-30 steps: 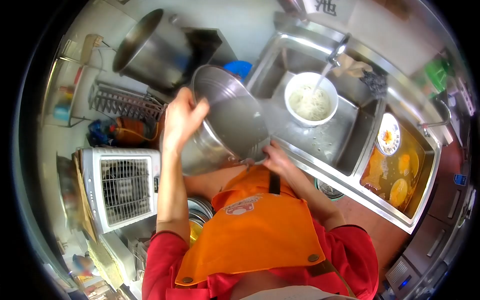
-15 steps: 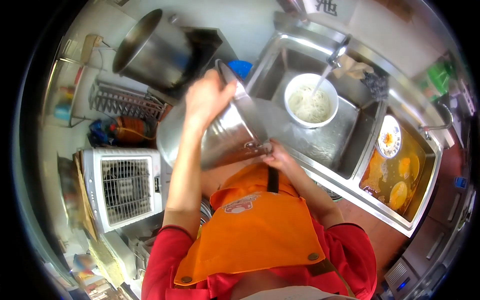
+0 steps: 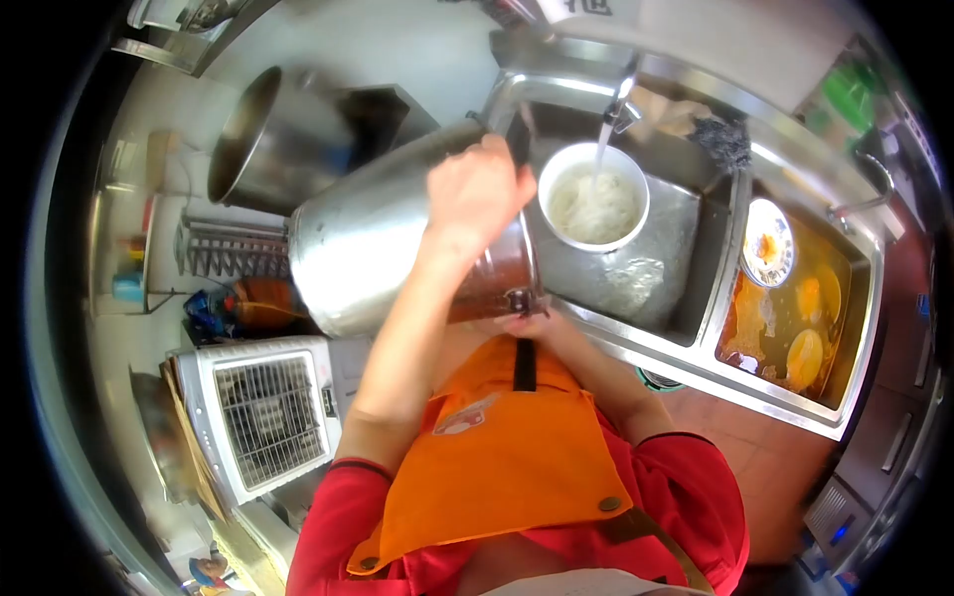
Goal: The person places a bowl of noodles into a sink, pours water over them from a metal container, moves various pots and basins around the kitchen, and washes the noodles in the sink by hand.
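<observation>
A large steel pot point(image 3: 368, 238) lies tipped on its side, its mouth turned toward the sink point(image 3: 681, 238). My left hand point(image 3: 477, 194) is closed on the pot's upper rim. Low on the rim, beside a handle, my right hand point(image 3: 532, 323) grips the pot, its fingers partly hidden. Inside the sink basin stands a white bowl point(image 3: 594, 236) holding pale noodle-like strands point(image 3: 594, 204), with water running into it from the tap point(image 3: 618, 104). Water pools on the metal beside the bowl.
The right basin holds orange-brown liquid point(image 3: 785, 308) and a patterned dish point(image 3: 767, 243). Another tall pot point(image 3: 283, 139) stands at the upper left. A white fan unit point(image 3: 263, 412) is at the left, below a slatted rack point(image 3: 234, 248). Brown cloth point(image 3: 661, 109) lies behind the sink.
The pot has tipped further and its mouth has swung toward the sink. My left hand has moved right with the rim. The view has shifted, and water now spreads across the basin.
</observation>
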### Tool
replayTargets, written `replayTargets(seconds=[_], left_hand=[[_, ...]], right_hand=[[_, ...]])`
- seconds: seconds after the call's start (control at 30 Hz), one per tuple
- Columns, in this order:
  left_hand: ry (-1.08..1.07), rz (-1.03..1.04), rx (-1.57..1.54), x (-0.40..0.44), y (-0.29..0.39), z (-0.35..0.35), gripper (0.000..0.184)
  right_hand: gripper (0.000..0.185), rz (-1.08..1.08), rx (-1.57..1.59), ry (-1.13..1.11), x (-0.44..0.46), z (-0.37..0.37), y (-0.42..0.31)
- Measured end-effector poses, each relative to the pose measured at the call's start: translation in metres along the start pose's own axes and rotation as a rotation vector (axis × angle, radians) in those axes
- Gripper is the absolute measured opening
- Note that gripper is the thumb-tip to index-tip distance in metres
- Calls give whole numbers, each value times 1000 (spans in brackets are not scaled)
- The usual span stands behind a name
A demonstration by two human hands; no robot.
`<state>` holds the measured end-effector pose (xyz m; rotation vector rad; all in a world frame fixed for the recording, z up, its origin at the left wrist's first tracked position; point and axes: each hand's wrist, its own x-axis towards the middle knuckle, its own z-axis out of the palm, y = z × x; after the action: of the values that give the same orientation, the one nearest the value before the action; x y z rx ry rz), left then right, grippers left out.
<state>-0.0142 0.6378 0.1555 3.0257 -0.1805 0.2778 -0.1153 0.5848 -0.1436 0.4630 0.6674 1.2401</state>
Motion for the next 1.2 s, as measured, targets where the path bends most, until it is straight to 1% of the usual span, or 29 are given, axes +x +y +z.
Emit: replayTargets(seconds=[0.03,0.1,0.2,0.3,0.4,0.5,0.53,0.57,0.63,0.67,0.7,0.73,0.8,0.87,0.97,1.03,1.07,1.1,1.13,1.2], left_hand=[[1,15,-4,2,2,5,32],[1,43,-12,4,7,10,31],[-10,63,-16,7,12,10,30],[-15,73,-11,8,13,10,30],[-15,74,-23,6,11,6,29],[3,39,-6,-1,5,-8,29],[13,21,6,-4,3,-17,29],[38,13,-3,-8,0,-27,29],[89,-8,-23,-17,-5,-53,30],[155,2,-28,-22,-8,-65,32],[222,30,-57,-26,-14,-74,32],[245,20,-119,-28,-15,-85,31],[330,41,-243,-32,-19,-97,30],[320,34,-364,-30,-22,-98,30],[274,5,-532,-23,-22,-92,29],[213,-35,-642,-16,-25,-78,29],[238,-3,-614,-12,-27,-71,29],[217,-28,-674,-10,-30,-64,29],[191,-52,-735,-8,-32,-57,29],[147,-78,-840,-4,-38,-44,29]], right_hand=[[18,51,24,-62,9,-13,-10],[20,130,-55,-205,18,-26,-19],[22,160,-101,-212,12,-26,-19],[22,145,-122,-245,14,-26,-18],[19,32,-174,-200,19,-36,-18],[13,-46,-231,-30,-7,9,12],[11,-251,-495,36,-24,37,36],[14,-457,-758,106,-44,67,66],[25,-658,-984,201,-49,80,79],[32,-656,-950,227,-44,77,70],[42,-635,-849,252,-45,81,65],[53,-619,-745,278,-46,84,60],[55,-771,-721,155,-50,84,48],[58,-866,-661,-13,-67,94,48],[59,-979,-740,89,-106,115,56],[59,-1044,-734,146,-127,111,44],[58,-1084,-731,164,-137,107,35],[58,-1125,-724,184,-145,106,31],[53,-1175,-717,196,-156,116,42],[49,-1251,-717,179,-175,122,50]])
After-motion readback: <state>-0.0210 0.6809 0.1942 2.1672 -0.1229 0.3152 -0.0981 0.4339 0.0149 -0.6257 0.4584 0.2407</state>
